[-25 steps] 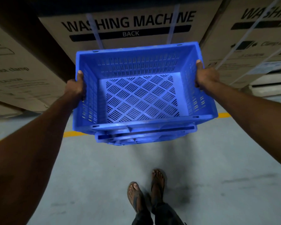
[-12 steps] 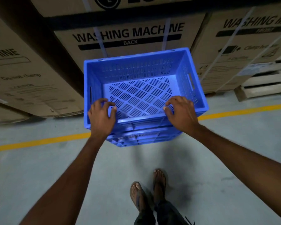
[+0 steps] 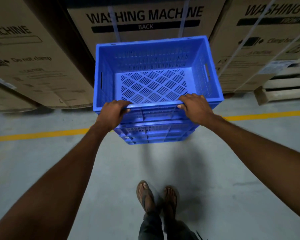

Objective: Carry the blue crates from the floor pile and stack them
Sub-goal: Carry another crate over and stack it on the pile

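A blue slotted crate (image 3: 152, 66) sits on top of a stack of blue crates (image 3: 154, 134) that stands on the floor in front of me. Both my hands are on the top crate's near rim. My left hand (image 3: 113, 112) grips the rim at its left part, fingers curled over the edge and thumb on the outer face. My right hand (image 3: 195, 105) grips the rim at its right part in the same way. The crate is empty, its perforated bottom showing.
Tall cardboard washing machine boxes (image 3: 145, 19) stand right behind the stack and to both sides. A wooden pallet (image 3: 284, 87) lies at the right. A yellow line (image 3: 38, 135) crosses the grey concrete floor. My sandalled feet (image 3: 156, 196) stand just short of the stack.
A second ago my hands held the crate by its side rims in the air. They then moved to the near rim, and now their fingers have closed over it with the crate on the stack.
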`<state>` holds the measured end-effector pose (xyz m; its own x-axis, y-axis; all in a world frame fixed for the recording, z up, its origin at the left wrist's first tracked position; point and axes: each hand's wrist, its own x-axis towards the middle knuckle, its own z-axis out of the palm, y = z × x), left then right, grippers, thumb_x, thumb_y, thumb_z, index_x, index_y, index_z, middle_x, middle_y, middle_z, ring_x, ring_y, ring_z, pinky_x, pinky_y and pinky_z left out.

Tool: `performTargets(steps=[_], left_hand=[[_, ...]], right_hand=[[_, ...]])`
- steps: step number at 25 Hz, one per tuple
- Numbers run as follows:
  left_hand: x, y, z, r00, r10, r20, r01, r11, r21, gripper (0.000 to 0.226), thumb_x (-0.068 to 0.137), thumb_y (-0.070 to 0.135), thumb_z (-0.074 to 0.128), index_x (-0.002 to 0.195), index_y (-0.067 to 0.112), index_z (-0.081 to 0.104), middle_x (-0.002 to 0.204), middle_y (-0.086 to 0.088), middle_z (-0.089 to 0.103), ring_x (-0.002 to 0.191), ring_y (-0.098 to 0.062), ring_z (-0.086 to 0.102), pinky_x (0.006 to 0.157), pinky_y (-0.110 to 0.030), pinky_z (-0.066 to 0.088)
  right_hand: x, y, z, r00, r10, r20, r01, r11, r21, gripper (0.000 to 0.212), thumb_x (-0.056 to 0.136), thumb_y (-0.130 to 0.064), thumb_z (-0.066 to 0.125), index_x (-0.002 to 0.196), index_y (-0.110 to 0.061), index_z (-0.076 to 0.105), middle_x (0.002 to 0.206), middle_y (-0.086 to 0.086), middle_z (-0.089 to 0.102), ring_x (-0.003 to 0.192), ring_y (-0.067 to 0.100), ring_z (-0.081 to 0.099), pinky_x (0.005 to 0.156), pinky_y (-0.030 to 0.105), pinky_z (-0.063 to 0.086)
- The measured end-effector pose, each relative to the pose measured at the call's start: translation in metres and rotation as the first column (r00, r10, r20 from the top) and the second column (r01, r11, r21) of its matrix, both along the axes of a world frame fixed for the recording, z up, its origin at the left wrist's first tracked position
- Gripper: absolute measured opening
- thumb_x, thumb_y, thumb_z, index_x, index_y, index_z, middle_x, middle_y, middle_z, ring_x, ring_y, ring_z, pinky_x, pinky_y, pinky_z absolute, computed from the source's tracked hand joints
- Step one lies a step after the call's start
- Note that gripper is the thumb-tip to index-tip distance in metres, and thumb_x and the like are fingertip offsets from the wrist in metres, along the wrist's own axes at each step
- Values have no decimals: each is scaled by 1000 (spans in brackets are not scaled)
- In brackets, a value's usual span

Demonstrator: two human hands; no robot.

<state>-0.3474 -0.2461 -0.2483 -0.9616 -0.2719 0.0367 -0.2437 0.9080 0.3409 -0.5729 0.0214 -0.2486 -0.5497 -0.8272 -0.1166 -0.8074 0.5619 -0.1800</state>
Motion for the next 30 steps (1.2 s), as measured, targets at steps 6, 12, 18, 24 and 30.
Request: performTargets(steps=[6,12,18,24,30], left_hand=[[13,18,5,996,86,-16,-85,995,52,23,95,18,66,117,12,72,100,-20,75,94,-44,69,77,-45,51],[9,19,0,990,136,45,-138,990,39,20,97,14,62,114,8,72,97,-24,73,92,-47,67,79,-45,48],[12,25,2,978,167,126,-167,986,-7,28,97,20,60,122,9,66,112,-23,67,104,-46,60,87,-48,44],[43,68,29,956,290,-33,-271,923,274,38,93,17,67,129,5,62,129,-20,62,121,-39,57,100,-44,46],[87,124,89,912,399,-96,-321,840,438,36,94,29,68,127,14,64,129,-9,64,120,-27,61,101,-42,48]], right_hand=[[15,17,2,1000,3,20,-3,1000,-17,21,103,-22,51,116,-13,63,107,14,66,104,38,57,84,44,39],[9,19,-6,999,-14,32,15,999,-32,26,103,-22,49,125,-14,59,113,14,63,109,36,54,86,42,33],[23,18,16,995,-101,27,98,991,93,40,99,-37,52,135,-19,52,129,10,57,123,34,46,99,45,30],[76,57,42,943,-248,221,275,956,-98,53,91,-35,62,141,-25,50,149,3,46,139,31,34,110,47,29],[144,90,112,879,-207,429,372,861,-346,38,91,-21,68,128,-16,61,126,5,65,119,23,58,102,38,46]])
